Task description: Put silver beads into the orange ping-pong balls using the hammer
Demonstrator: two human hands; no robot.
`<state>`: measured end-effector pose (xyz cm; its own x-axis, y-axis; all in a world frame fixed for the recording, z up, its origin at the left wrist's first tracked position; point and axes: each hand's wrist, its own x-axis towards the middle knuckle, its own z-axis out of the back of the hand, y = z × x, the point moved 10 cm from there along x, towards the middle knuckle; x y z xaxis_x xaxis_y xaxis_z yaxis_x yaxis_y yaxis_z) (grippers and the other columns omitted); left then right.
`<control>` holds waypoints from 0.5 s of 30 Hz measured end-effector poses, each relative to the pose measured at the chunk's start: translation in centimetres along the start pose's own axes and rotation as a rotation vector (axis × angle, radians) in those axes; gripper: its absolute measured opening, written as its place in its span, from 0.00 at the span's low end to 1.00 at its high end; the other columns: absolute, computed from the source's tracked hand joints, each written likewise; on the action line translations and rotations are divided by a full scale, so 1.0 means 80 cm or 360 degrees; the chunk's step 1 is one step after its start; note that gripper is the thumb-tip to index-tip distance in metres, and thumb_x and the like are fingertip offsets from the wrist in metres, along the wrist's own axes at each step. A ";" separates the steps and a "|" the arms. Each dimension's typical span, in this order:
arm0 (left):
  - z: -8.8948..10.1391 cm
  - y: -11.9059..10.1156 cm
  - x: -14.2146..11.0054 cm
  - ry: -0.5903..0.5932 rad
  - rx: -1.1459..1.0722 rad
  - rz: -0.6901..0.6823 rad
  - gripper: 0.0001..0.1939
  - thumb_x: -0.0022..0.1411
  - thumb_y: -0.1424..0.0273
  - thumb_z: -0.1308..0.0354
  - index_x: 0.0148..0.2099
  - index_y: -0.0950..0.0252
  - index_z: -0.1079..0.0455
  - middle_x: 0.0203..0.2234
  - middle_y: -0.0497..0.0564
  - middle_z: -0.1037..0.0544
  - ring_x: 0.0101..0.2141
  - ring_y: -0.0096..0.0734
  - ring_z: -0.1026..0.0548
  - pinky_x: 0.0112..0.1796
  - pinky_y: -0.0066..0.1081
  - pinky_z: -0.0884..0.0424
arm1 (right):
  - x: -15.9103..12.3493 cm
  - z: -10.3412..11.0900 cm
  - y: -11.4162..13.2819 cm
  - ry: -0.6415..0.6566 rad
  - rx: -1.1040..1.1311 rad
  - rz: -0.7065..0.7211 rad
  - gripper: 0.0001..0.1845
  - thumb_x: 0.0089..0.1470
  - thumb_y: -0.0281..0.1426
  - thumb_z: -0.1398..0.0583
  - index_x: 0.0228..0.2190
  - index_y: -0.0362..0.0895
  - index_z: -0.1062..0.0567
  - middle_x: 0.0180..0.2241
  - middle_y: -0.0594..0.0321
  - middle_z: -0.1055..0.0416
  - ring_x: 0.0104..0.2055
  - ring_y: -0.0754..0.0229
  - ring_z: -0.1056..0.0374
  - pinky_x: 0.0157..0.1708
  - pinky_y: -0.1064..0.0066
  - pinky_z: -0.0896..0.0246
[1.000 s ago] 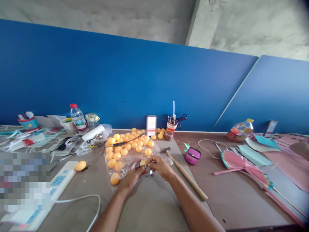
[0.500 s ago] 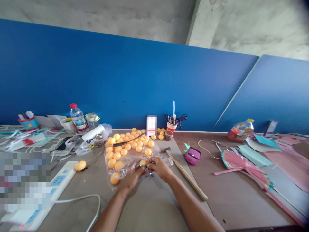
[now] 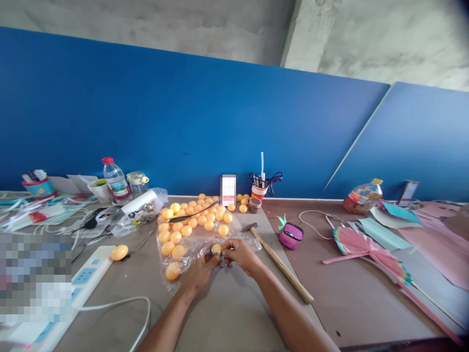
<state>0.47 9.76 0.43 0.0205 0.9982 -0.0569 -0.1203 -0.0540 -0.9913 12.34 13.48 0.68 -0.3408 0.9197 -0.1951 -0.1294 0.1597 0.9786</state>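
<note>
Between my two hands is a small shiny round metal piece with a yellowish face point(image 3: 216, 249); its exact kind is too small to tell. My left hand point(image 3: 200, 272) is closed, with thumb and fingers pinching the piece from the left. From the right, my right hand point(image 3: 241, 255) pinches at its edge with bent fingers. Small shiny bits hang below the fingertips. Just beyond my hands, a clear plastic sheet or bag point(image 3: 198, 243) lies with many orange balls point(image 3: 186, 230) on or in it. Across the balls rests a thin black strip point(image 3: 192, 213).
A hammer with a wooden handle point(image 3: 282, 264) lies right of my hands, with a purple pouch point(image 3: 291, 235) past it. At left are a white power strip point(image 3: 86, 281) and a lone orange ball point(image 3: 119, 253). A pink fan point(image 3: 370, 247) lies far right. A blue partition point(image 3: 205, 117) closes the back.
My hands stay together on the small metal piece, and my fingers have shifted only slightly. The whole view has moved a little; the objects on the table lie as before.
</note>
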 end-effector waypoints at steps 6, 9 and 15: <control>-0.003 -0.015 -0.007 0.0016 0.0037 0.0020 0.25 0.55 0.58 0.42 0.54 0.60 0.34 0.33 0.52 0.20 0.35 0.43 0.23 0.40 0.38 0.32 | 0.000 -0.001 -0.005 -0.0020 0.0068 -0.0047 0.05 0.40 0.25 0.41 0.21 0.43 0.34 0.13 0.70 0.35 0.18 0.66 0.39 0.20 0.74 0.46; -0.004 -0.014 -0.007 0.0041 0.0029 -0.0003 0.25 0.55 0.58 0.42 0.54 0.60 0.34 0.36 0.53 0.20 0.37 0.43 0.23 0.42 0.38 0.32 | 0.002 -0.002 -0.008 -0.0018 0.0025 -0.0039 0.05 0.41 0.25 0.41 0.21 0.44 0.35 0.13 0.70 0.35 0.18 0.65 0.39 0.20 0.74 0.45; -0.005 0.003 0.000 0.0045 -0.0201 0.0044 0.25 0.54 0.56 0.40 0.52 0.60 0.33 0.37 0.54 0.21 0.36 0.42 0.24 0.42 0.38 0.31 | 0.003 0.002 0.002 0.0060 0.0096 -0.0023 0.06 0.40 0.27 0.40 0.21 0.44 0.35 0.14 0.72 0.38 0.17 0.67 0.41 0.21 0.75 0.46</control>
<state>0.85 9.71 0.13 0.0468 0.9952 -0.0860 0.0044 -0.0863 -0.9963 12.38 13.75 0.76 -0.3745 0.9030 -0.2106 -0.0789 0.1953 0.9776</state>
